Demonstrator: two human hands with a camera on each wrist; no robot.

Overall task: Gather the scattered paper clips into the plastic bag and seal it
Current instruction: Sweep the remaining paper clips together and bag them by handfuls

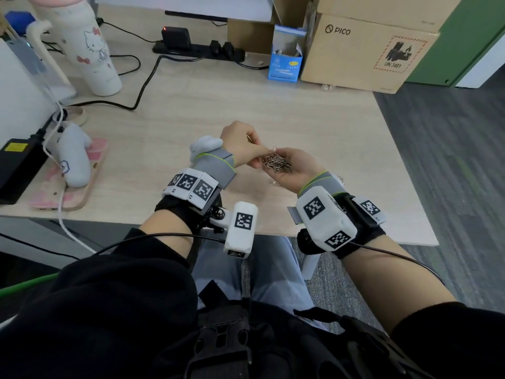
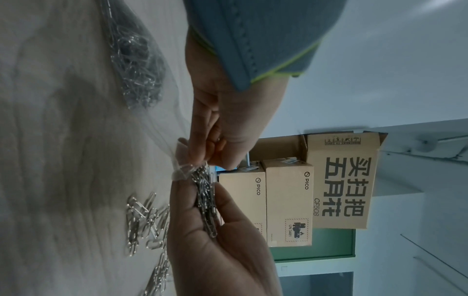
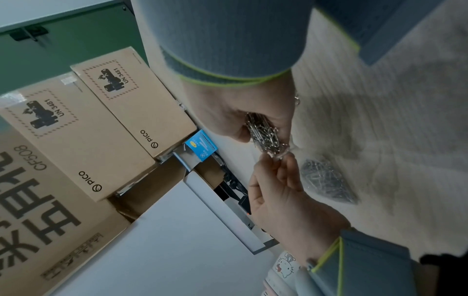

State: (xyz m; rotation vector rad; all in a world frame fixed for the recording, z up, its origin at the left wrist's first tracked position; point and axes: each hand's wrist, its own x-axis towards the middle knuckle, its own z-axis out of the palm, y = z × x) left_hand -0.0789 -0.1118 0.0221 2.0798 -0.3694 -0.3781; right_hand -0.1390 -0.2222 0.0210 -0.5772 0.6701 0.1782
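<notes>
My left hand pinches the rim of a clear plastic bag and holds its mouth up. The bag's lower part lies on the table with a clump of paper clips inside. My right hand is cupped just right of it, its fingers curled round a heap of silver paper clips tipped against the bag's mouth. Loose clips lie on the table under the right hand. The head view hides most of the bag behind the left hand.
PICO cardboard boxes and a small blue box stand at the back right. A Hello Kitty tumbler, a power strip and cables sit at the back left. A white controller lies on a pink pad at left.
</notes>
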